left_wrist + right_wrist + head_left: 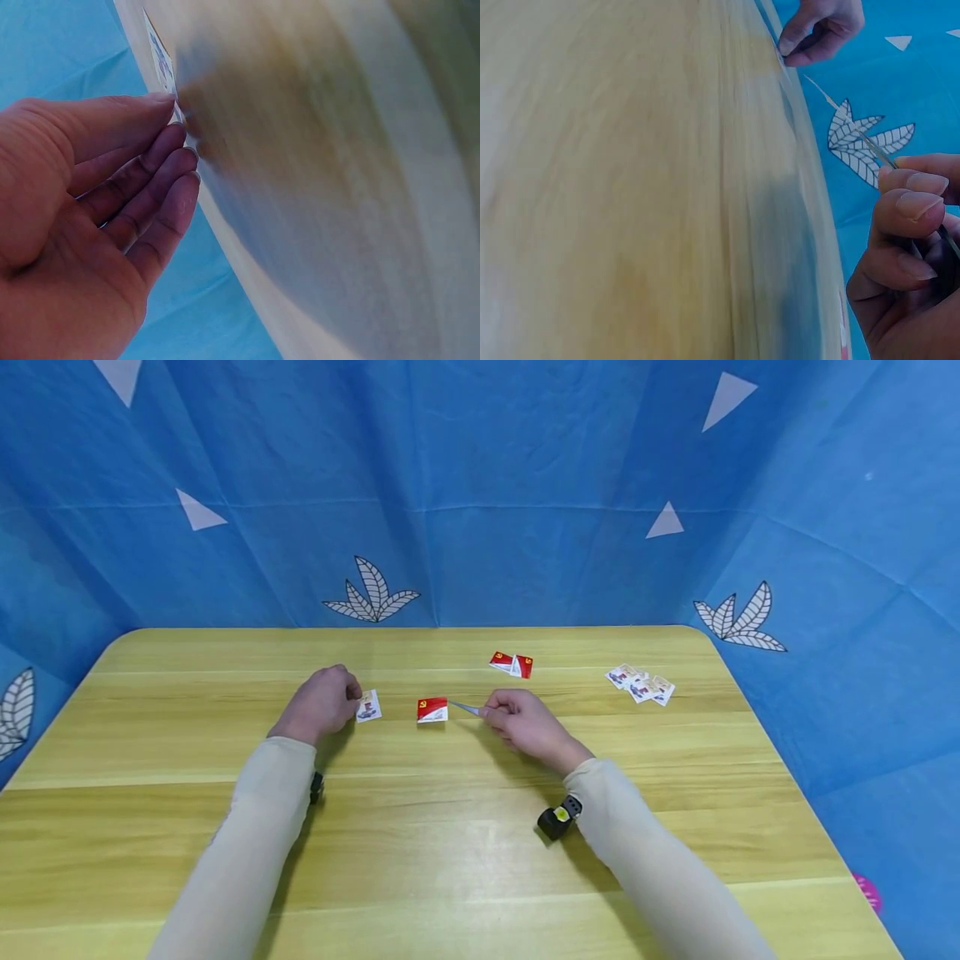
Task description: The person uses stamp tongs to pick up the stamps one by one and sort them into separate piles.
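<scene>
My left hand [322, 697] pinches the left edge of a small white stamp [369, 706] with a colored picture. In the left wrist view the thumb and fingertips meet at the lower end of this stamp [160, 60], close to the tabletop. My right hand [528, 724] grips a pair of thin metal tweezers [467, 707], pointing left. Seen from the head, their tip ends at the upper right corner of a red and white stamp [432, 710] with a yellow emblem. The tweezers [875, 148] also show in the right wrist view, held between thumb and fingers.
Two overlapping red and white stamps [521, 667] lie farther back on the wooden table [450, 852]. To the right is a loose cluster of several white picture stamps [641, 687]. Blue cloth [480, 485] hangs behind and beside the table.
</scene>
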The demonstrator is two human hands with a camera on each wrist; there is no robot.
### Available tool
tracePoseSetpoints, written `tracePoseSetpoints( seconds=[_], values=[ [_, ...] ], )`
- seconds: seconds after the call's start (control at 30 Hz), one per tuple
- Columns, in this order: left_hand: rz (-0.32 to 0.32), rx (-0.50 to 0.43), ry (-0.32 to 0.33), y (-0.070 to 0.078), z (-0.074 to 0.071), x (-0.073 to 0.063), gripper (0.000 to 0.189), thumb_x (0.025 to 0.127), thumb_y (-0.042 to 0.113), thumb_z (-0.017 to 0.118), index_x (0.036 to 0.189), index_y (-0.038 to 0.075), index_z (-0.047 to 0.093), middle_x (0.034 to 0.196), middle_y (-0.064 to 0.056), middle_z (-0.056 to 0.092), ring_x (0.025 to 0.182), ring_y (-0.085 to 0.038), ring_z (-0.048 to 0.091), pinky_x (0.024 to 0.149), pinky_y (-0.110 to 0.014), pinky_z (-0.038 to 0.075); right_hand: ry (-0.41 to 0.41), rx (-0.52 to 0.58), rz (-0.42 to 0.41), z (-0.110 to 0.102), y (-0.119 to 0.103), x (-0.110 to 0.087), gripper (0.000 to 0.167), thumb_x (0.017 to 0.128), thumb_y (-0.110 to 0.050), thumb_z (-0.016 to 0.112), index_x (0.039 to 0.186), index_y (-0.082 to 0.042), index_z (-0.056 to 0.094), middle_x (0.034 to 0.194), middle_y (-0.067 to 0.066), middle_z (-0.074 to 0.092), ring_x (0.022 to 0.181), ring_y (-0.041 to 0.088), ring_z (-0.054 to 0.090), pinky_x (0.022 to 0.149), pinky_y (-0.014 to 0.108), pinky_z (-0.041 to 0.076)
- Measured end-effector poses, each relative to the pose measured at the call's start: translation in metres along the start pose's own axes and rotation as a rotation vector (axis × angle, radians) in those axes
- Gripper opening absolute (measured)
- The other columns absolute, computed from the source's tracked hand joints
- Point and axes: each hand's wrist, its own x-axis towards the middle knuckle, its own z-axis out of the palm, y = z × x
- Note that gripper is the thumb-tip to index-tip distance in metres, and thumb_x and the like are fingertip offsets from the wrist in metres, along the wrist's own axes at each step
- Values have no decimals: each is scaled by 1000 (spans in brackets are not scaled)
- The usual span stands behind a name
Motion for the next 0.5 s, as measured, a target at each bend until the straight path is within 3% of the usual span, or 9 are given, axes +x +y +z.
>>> tracePoseSetpoints(
  seconds=[0.5],
  values=[
    [12, 10, -1, -1, 0, 0, 15, 92, 1, 61, 103, -8, 68, 99, -17, 58, 89, -31, 55, 84, -46, 47, 51, -13, 28, -16, 4, -7, 23, 101, -13, 52, 97, 10, 54, 62, 2, 40, 48, 15, 36, 44, 26, 31]
  ],
)
